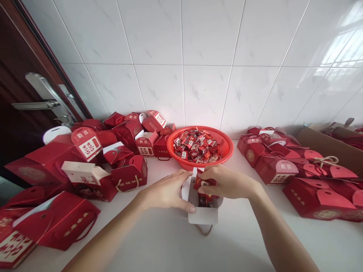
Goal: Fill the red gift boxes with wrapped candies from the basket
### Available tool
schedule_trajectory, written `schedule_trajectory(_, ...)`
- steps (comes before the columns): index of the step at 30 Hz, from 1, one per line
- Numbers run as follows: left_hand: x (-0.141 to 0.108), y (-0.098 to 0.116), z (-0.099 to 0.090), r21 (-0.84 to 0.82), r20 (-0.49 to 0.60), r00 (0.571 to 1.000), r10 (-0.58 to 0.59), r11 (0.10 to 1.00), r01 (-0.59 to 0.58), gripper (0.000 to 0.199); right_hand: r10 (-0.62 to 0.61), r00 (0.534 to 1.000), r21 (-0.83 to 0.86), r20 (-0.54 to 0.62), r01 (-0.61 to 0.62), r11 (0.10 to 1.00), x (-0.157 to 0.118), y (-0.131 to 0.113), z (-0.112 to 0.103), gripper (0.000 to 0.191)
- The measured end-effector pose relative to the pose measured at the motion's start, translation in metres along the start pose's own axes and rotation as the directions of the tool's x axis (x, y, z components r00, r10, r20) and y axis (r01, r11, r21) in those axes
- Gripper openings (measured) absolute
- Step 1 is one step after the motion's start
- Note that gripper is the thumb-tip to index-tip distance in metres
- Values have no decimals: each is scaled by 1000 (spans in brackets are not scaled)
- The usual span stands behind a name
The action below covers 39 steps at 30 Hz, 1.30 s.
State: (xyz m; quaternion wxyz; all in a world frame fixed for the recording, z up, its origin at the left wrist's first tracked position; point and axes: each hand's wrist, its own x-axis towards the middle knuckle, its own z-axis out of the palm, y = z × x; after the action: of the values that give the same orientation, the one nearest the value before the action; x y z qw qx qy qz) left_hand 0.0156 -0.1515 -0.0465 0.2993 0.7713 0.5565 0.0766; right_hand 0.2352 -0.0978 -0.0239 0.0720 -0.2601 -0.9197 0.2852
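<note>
We have an open box (203, 217) before us on the tabletop (161, 241), just on our side of the red basin (172, 150) of sweets (195, 145). Our right hand (228, 181) comes in from the right, its grip pinching a red packet (209, 189) at the box's mouth. The relation that counts, we judge, is this: the packet sits over the opening, directly between the right fingertips and the inside, so the right hand is nearer. With fingers across it, we cannot tell its long axis. Our left hand (169, 191) is at the box's left side, fingers and thumb spread apart, the thumb on the near flap (203, 219). More red wrappers (205, 201) show inside, below the right hand.
</note>
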Motion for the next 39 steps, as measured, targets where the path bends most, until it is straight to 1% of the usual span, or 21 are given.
schedule_trajectory(5, 0, 1, -1, 18, 4, 1000, 4, 1000, -4, 81, -15, 1000, 1, -26, 15, 1000, -2, -1, -2, 16)
schedule_trajectory(7, 0, 1, -1, 8, -6, 999, 33, 999, -32, 82, -53, 997, 18, -56, 54, 998, -4, -1, -6, 15)
schedule_trajectory(10, -2, 3, 0, -8, -17, 996, 83, 996, -83, 81, -99, 990, 41, -98, 104, 994, -8, -3, -12, 21)
schedule_trajectory(11, -2, 4, 1, -3, -16, 996, 82, 997, -82, 81, -105, 990, 46, -98, 110, 993, -9, -3, -13, 23)
schedule_trajectory(13, -4, 7, 1, 21, -12, 999, 42, 999, -41, 84, -105, 991, 43, -80, 108, 993, -12, -3, -15, 26)
schedule_trajectory(16, -6, 10, 1, 38, -15, 1000, -22, 999, 23, 86, -65, 995, 15, -72, 67, 998, -16, -2, -14, 31)
schedule_trajectory(19, -6, 10, 2, 15, -27, 1000, 3, 1000, -2, 81, 2, 994, 1, -108, -2, 1000, -16, -2, -9, 39)
schedule_trajectory(20, -6, 9, 2, 9, -31, 999, 16, 1000, -16, 79, 23, 994, -5, -103, -24, 1000, -16, -3, -6, 41)
schedule_trajectory(23, -5, 8, 3, 12, -18, 999, 35, 999, -35, 78, 69, 997, -45, -28, -70, 996, -10, -6, 0, 44)
schedule_trajectory(26, -5, 9, 2, 24, -3, 1000, 19, 1000, -19, 76, 123, 992, -113, 17, -120, 986, -5, -5, 4, 40)
schedule_trajectory(31, -7, 10, 2, 29, -3, 1000, -28, 999, 28, 75, 179, 984, -178, -16, -179, 968, -3, -1, 6, 26)
schedule_trajectory(33, -7, 10, 3, 22, -3, 1000, -18, 1000, 18, 76, 163, 987, -179, -3, -161, 971, -3, -1, 7, 21)
schedule_trajectory(37, -6, 9, 2, 17, -7, 1000, -11, 1000, 11, 78, 99, 993, -153, 68, -87, 984, -2, -5, 7, 20)
schedule_trajectory(39, -7, 10, 1, 31, -1, 1000, -28, 999, 29, 79, 85, 995, -136, 45, -78, 988, -5, -4, 4, 18)
